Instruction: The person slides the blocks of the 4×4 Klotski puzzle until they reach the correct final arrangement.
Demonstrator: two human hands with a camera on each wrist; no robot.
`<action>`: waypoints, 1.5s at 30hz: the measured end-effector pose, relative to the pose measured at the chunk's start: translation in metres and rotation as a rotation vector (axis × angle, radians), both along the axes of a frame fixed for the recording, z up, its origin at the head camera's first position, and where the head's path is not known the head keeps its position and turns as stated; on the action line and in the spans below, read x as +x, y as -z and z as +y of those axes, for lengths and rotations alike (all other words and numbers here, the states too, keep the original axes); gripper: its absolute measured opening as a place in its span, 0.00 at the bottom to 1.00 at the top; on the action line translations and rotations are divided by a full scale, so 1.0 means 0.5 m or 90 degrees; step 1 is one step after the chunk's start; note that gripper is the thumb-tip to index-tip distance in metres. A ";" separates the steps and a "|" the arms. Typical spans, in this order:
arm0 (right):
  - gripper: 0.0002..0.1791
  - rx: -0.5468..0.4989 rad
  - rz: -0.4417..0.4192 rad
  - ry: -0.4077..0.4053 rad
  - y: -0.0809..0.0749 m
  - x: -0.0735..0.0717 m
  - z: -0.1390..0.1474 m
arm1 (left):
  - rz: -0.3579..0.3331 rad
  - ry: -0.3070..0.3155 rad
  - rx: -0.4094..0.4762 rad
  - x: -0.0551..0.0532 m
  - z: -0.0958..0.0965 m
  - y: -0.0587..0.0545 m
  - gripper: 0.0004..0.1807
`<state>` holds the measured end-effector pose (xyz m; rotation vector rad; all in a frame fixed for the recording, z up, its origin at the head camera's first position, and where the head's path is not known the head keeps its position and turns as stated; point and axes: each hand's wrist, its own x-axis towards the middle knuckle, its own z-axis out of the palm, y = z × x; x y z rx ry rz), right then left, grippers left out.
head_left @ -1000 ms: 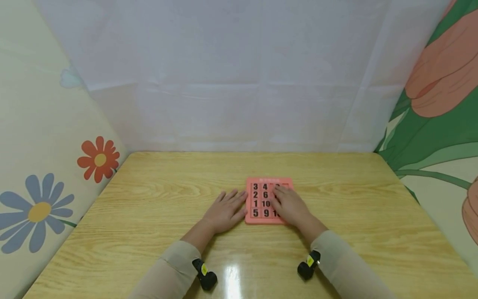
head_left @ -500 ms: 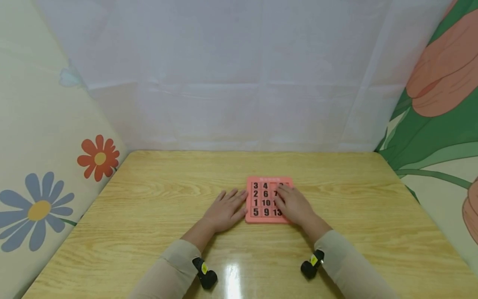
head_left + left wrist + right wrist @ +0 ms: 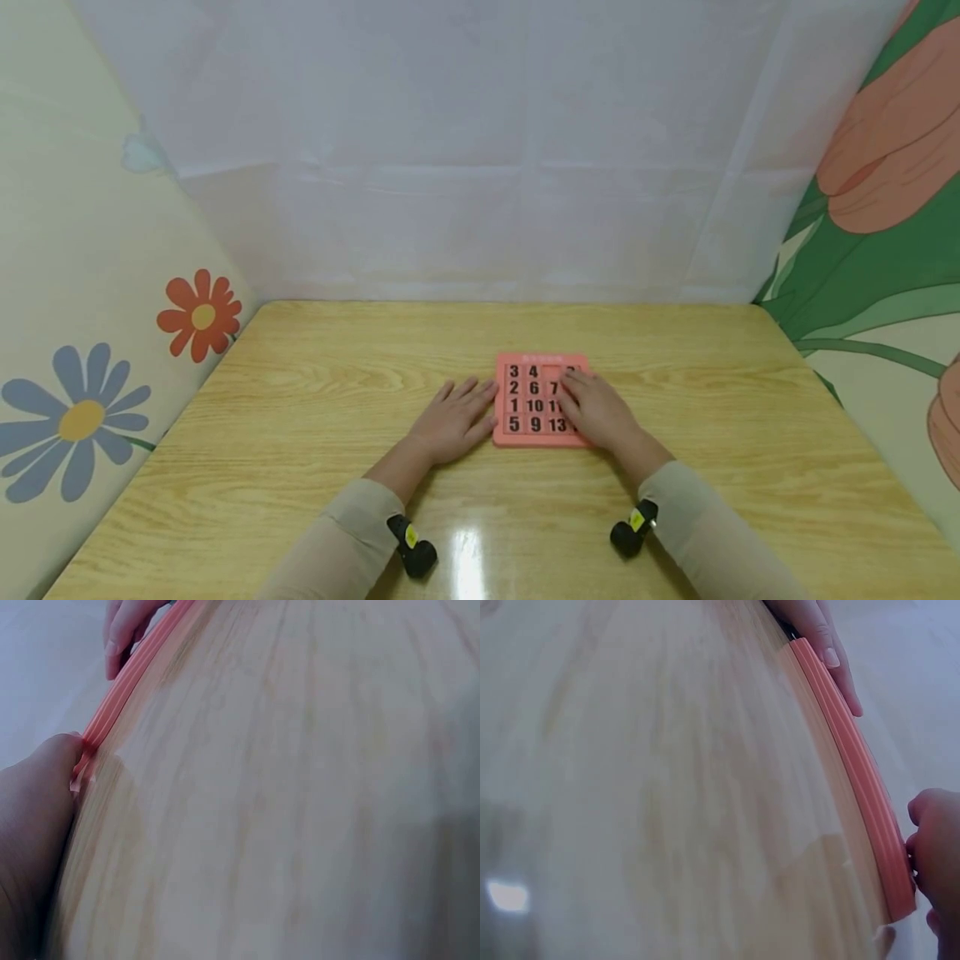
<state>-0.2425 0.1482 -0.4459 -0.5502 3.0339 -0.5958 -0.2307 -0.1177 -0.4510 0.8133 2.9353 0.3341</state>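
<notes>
White cloth (image 3: 487,167) hung behind the wood-grain surface (image 3: 360,358). Near its middle lay your pink puzzle (image 3: 532,442). Your left hand (image 3: 447,427) touched its left edge, your right hand (image 3: 602,411) its right columns, both with fingers extended, gripping nothing. A top-row tile (image 3: 573,365) had just shifted rightward, seemingly freeing the 4 (image 3: 533,372) or 7 (image 3: 554,388) to slide.

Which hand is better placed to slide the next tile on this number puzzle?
Probably the right hand: it lies over the right side of the pink sliding number puzzle, close to the empty slot in the top row. The left hand lies at the puzzle's left edge, farther from that slot.
</notes>
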 end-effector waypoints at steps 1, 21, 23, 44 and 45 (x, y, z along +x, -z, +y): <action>0.29 0.002 0.004 -0.002 0.000 0.001 0.002 | 0.000 0.000 0.001 0.000 0.000 -0.001 0.34; 0.28 -0.020 0.000 -0.020 -0.004 -0.003 -0.041 | -0.001 0.002 0.000 -0.001 0.000 0.004 0.34; 0.28 -0.014 -0.010 -0.025 -0.005 -0.003 -0.053 | 0.002 0.002 -0.001 -0.001 0.000 0.005 0.34; 0.30 0.003 -0.032 -0.017 0.001 -0.014 -0.082 | 0.004 -0.001 0.003 -0.003 -0.002 0.005 0.34; 0.29 0.002 -0.033 -0.016 0.001 -0.015 -0.081 | 0.004 -0.001 0.003 -0.003 -0.002 0.006 0.34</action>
